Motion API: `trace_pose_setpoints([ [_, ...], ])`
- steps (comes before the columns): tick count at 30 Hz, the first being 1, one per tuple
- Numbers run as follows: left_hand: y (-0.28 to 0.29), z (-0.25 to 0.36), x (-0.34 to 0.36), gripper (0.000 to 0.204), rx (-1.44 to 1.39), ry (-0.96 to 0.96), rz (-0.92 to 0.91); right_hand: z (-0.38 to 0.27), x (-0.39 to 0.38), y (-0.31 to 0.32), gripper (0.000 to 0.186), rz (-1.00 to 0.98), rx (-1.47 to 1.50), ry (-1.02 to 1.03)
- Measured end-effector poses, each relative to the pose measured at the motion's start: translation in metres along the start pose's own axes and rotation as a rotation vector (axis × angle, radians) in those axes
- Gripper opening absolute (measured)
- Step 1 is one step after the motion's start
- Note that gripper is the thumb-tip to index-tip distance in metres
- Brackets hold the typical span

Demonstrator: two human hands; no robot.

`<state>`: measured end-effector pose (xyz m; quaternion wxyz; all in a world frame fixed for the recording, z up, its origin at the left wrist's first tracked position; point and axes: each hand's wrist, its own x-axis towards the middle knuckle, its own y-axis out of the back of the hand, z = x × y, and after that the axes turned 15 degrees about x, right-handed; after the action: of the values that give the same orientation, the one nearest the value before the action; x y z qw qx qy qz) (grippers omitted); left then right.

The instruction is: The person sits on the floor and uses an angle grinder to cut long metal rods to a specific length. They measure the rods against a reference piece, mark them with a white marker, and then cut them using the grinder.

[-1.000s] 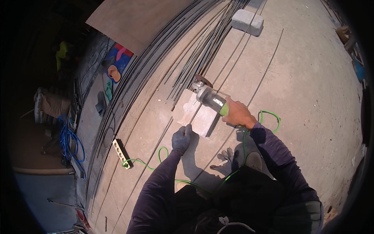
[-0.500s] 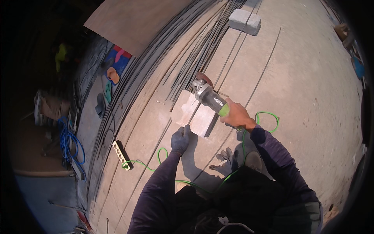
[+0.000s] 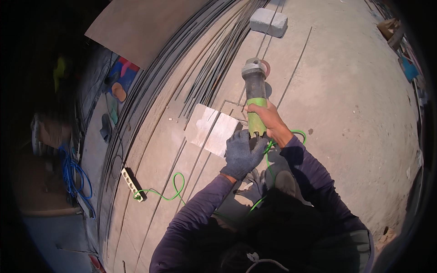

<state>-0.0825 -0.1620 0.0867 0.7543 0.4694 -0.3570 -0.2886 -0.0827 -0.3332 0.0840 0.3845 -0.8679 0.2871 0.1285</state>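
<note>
The concrete floor (image 3: 346,113) fills most of the view, with a brown board (image 3: 145,27) at the far left and a bundle of long steel rods (image 3: 191,77) running from far to near beside it. A grey brick (image 3: 268,21) lies at the far end of the rods. In the middle sits a pale square tile (image 3: 211,129), flat on the floor across a few thin rods. A green cord (image 3: 168,193) loops from a white power strip (image 3: 133,184) on the near left toward the person.

The angle grinder (image 3: 255,98) is above the floor just right of the tile, its disc end pointing far. The right hand (image 3: 269,122), bare, is closed around its green body. The left hand (image 3: 241,154), in a dark glove, is curled with its fingers touching the grinder's rear end, just near of the tile's right corner.

A second ago the grinder lay low over the tile's far edge, and the left hand rested on the floor, apart from it. Now the grinder is lifted clear and both hands meet on it.
</note>
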Motion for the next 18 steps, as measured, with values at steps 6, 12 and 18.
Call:
trace_pose_setpoints([
  [6,-0.03,0.007,0.003,0.031,0.104,-0.06,-0.051,-0.002,-0.018,0.025,0.041,0.113,0.054,0.016],
  [12,-0.052,0.019,0.011,0.042,-0.12,-0.007,-0.238,-0.005,-0.02,0.067,0.039,0.199,0.028,0.056],
  [18,-0.047,0.011,0.041,0.042,-0.559,0.03,-0.472,-0.014,-0.058,0.106,0.047,0.25,-0.179,0.163],
])
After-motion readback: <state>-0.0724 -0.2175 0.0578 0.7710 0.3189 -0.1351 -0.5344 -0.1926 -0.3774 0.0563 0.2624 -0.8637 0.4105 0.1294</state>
